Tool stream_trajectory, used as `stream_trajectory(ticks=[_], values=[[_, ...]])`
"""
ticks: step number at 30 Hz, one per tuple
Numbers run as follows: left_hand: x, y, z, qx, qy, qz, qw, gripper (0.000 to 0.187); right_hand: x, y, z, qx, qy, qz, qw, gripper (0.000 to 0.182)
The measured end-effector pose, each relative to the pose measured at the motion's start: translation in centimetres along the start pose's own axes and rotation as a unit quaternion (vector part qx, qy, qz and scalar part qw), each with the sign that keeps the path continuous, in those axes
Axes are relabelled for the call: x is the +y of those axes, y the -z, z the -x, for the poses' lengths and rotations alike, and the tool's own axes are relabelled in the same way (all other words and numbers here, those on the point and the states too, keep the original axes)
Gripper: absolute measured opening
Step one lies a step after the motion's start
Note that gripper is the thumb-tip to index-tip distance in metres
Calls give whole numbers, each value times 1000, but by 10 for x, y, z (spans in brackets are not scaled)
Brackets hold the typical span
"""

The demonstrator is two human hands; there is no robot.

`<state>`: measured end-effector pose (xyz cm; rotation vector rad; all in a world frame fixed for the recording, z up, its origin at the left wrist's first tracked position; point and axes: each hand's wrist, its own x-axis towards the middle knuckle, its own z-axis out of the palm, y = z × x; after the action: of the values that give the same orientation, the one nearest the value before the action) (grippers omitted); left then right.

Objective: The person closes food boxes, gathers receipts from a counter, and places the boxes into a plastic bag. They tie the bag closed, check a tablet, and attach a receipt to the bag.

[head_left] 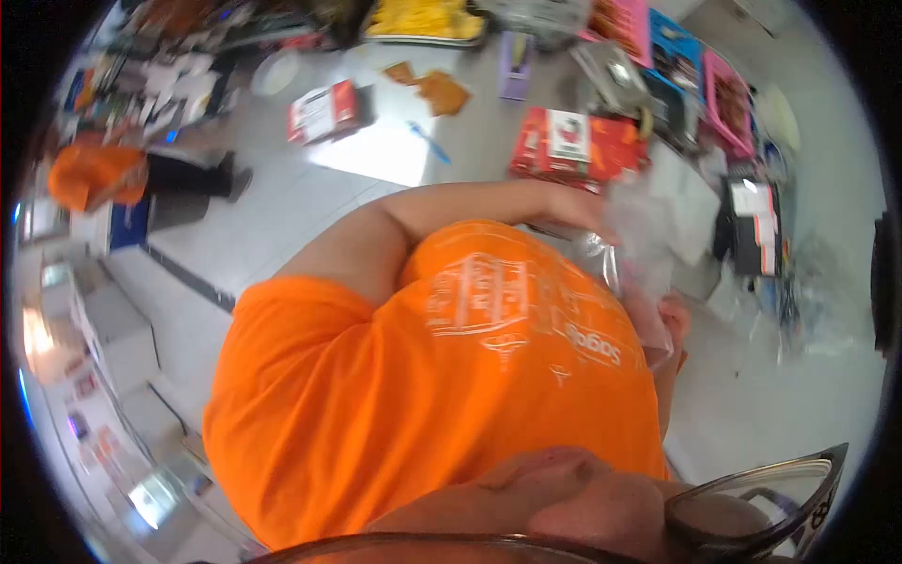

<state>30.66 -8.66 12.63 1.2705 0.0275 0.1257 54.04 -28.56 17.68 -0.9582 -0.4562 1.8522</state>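
A crinkled clear plastic bag [639,230] stretches between my two hands, close in front of my orange shirt. My left hand [583,209] reaches across from the left and grips the bag's upper part; its fingertips are blurred behind the plastic. Lower down, my right hand [673,318] has curled fingers around the bag's pinkish lower part, by the shirt's edge. A red box with a white label [568,141] lies just beyond my left hand. White sheet-like material [686,202] is right beside the bag.
Pink baskets [728,103], a blue tray [676,42] and a purple holder [515,66] stand along the table. Another red-and-white pack [324,113], a blue pen-like item [429,141] and a tray of yellow pieces [425,21] lie farther off. A person in orange [99,177] stands at left.
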Motion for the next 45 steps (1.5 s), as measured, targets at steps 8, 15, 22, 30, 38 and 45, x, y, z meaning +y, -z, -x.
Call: stream_trajectory(ticks=[8,15,22,30,38,45], values=[[-10,33,146,-1,-60,350,935,61,92,-136,-33,-51,34,-53,997,63],[0,13,253,57,-30,327,943,55,164,-213,-36,-24,52,-156,986,68],[18,33,341,42,-22,268,962,61,185,-229,-10,-14,55,-220,974,74],[59,37,366,40,-48,-68,996,33,170,-358,10,146,77,79,983,69],[53,53,386,-50,29,26,998,30,149,-235,54,113,8,337,935,55],[37,52,404,23,51,71,996,36,148,-265,53,162,74,470,864,35]])
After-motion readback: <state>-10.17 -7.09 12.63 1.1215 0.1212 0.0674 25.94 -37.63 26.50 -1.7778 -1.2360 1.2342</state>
